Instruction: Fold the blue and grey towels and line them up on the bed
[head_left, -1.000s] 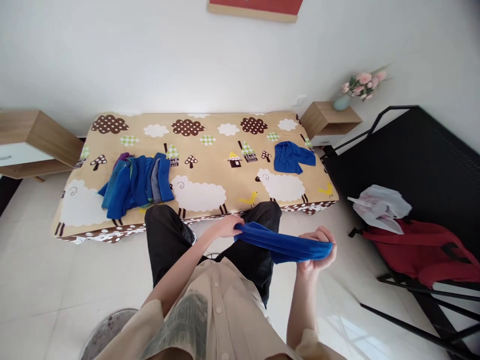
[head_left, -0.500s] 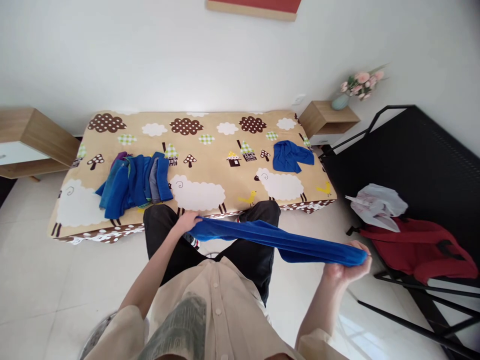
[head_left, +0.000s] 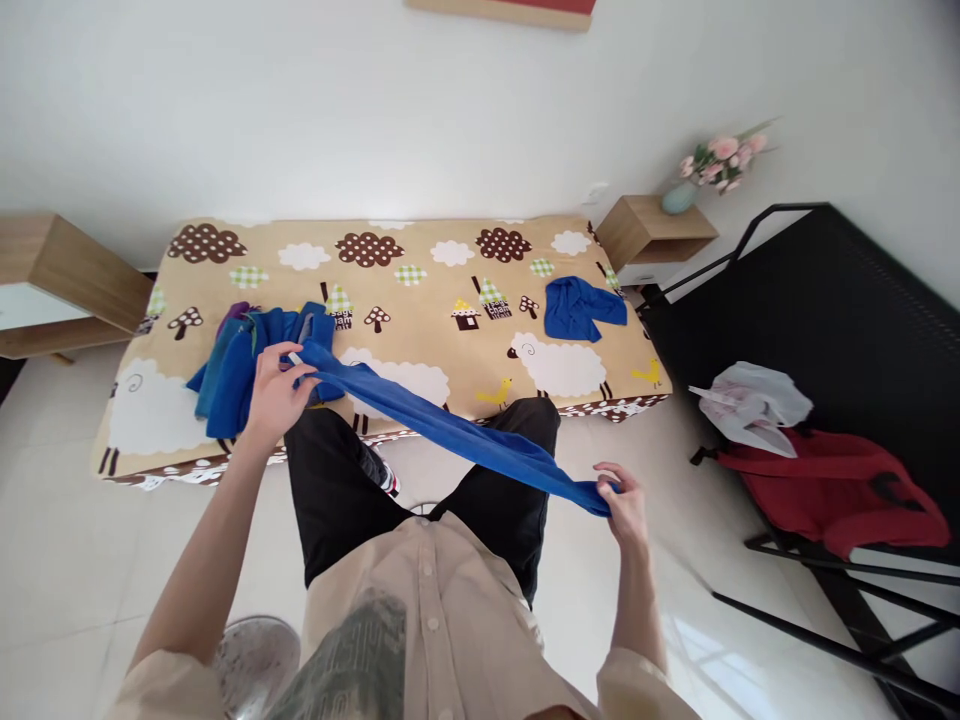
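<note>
A long blue cloth (head_left: pixel 442 428), which looks like a towel, is stretched in folds across my lap. My left hand (head_left: pixel 276 393) pinches its left end, where a small white tag shows, just in front of the cloth pile. The other end is gripped between thumb and fingers of my right hand (head_left: pixel 622 503), lower and to the right. On the left of the bed lies a pile of folded cloths (head_left: pixel 238 372), mostly blue with some purple and grey. One more crumpled blue cloth (head_left: pixel 579 308) rests on the right side of the bed.
The low bed (head_left: pixel 420 330) has a beige sheet with printed sheep. Wooden nightstands (head_left: pixel 90 275) flank it, the right one bearing a vase of flowers (head_left: pixel 680 197). At right, a black folding frame (head_left: pixel 810 300) carries a red bag (head_left: pixel 855 490) and a white plastic bag (head_left: pixel 757 400).
My left hand has moved up and left toward the pile with its end of the cloth. My right hand has come inward to the left, and the cloth now slants more.
</note>
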